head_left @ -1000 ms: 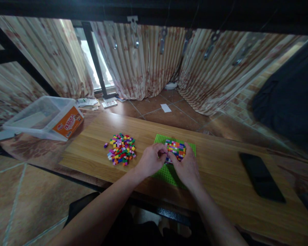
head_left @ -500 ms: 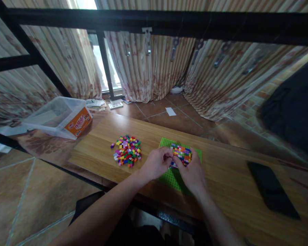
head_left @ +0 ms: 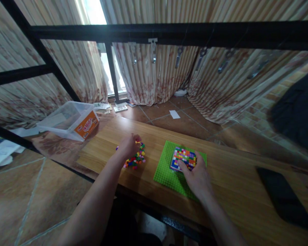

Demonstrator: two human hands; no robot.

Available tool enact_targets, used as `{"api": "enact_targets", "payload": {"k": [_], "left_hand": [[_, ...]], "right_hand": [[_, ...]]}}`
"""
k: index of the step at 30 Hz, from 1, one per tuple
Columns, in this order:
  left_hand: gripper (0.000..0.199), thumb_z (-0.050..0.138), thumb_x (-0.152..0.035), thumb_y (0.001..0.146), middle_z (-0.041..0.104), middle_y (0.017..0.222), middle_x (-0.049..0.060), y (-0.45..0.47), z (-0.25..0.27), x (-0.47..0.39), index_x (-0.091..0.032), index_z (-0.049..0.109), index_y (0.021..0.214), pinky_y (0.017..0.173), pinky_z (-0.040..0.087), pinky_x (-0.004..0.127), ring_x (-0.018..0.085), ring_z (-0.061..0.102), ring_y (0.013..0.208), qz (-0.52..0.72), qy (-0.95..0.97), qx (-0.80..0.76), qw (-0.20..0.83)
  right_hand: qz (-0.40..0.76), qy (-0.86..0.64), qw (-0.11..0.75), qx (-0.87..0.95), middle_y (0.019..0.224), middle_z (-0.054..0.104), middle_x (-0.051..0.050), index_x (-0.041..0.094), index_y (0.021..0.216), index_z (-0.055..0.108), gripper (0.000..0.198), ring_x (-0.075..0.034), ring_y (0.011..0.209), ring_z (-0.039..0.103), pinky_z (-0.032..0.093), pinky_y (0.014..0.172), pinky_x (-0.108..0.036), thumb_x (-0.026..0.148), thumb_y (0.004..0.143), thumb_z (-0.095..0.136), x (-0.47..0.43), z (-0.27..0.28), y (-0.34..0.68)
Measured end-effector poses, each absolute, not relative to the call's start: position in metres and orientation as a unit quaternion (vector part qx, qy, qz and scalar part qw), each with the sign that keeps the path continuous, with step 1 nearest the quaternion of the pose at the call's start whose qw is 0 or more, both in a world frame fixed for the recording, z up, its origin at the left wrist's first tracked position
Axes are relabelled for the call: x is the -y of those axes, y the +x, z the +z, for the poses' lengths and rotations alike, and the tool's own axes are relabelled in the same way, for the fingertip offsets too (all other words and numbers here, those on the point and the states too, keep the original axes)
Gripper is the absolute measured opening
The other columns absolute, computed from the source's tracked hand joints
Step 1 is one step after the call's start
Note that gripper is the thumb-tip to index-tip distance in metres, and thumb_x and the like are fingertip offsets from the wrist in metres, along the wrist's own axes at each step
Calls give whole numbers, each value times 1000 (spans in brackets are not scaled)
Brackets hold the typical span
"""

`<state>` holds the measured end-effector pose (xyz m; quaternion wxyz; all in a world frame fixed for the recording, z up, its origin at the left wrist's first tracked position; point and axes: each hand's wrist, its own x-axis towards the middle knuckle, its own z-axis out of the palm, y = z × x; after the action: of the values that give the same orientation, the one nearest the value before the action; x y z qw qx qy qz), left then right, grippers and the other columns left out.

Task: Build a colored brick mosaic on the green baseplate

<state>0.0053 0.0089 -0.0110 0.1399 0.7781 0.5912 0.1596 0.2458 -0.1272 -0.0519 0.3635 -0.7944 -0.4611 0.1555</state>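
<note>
A block of small multicoloured toy bricks (head_left: 184,156) rests over the green studded baseplate (head_left: 166,171) on the wooden table. My right hand (head_left: 196,172) grips this block from the right, thumb on its near side and fingers around its right edge. Over on the left, my left hand (head_left: 129,145) reaches across a pile of loose small bricks (head_left: 137,159) and covers part of it. Its fingers point away and are blurred, so whether they hold a brick is hidden.
A black phone-like slab (head_left: 283,196) lies on the table's right part. Beyond the left end stands a clear plastic bin (head_left: 64,123) with an orange label. A black metal bar (head_left: 169,32) with hanging clips crosses above the table's far side. Curtains hang behind.
My left hand has left the brick block and moved left to the loose pile. My right hand keeps its grip on the block. The whole view has shifted slightly.
</note>
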Motion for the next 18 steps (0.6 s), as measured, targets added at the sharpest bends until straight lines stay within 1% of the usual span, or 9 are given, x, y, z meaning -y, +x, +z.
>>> {"api": "enact_targets", "payload": {"k": [3, 6, 10, 15, 18], "left_hand": [[18, 65, -19, 73, 73, 87, 8, -1, -13, -10, -21, 77, 87, 78, 49, 29, 23, 65, 86, 124, 793, -584, 121], [19, 67, -17, 70, 72, 85, 8, 4, -16, -8, -21, 78, 85, 80, 49, 29, 24, 65, 87, 102, 808, -568, 119], [19, 67, -13, 68, 72, 82, 9, 7, -21, -8, -20, 78, 82, 81, 49, 32, 25, 65, 88, 105, 807, -568, 122], [16, 66, -13, 71, 72, 83, 10, 5, -25, -11, -20, 78, 79, 81, 49, 33, 26, 65, 88, 127, 802, -572, 116], [14, 63, -16, 75, 72, 84, 10, 7, -19, -11, -19, 76, 77, 81, 49, 32, 25, 65, 88, 136, 800, -573, 117]], "right_hand": [[148, -792, 367, 464, 138, 52, -23, 11, 143, 40, 90, -38, 125, 51, 38, 104, -53, 69, 76, 56, 128, -52, 245], [147, -794, 363, 466, 138, 52, -24, 9, 143, 40, 91, -38, 125, 51, 38, 104, -53, 69, 77, 55, 128, -51, 245], [155, -797, 356, 463, 138, 51, -25, 7, 144, 38, 93, -38, 126, 50, 37, 105, -52, 69, 77, 55, 128, -50, 245], [158, -792, 367, 463, 139, 51, -23, 10, 144, 39, 92, -37, 127, 50, 37, 106, -52, 68, 76, 58, 129, -51, 245], [164, -787, 382, 456, 139, 52, -22, 11, 144, 40, 88, -36, 126, 51, 37, 106, -51, 68, 79, 55, 129, -50, 246]]}}
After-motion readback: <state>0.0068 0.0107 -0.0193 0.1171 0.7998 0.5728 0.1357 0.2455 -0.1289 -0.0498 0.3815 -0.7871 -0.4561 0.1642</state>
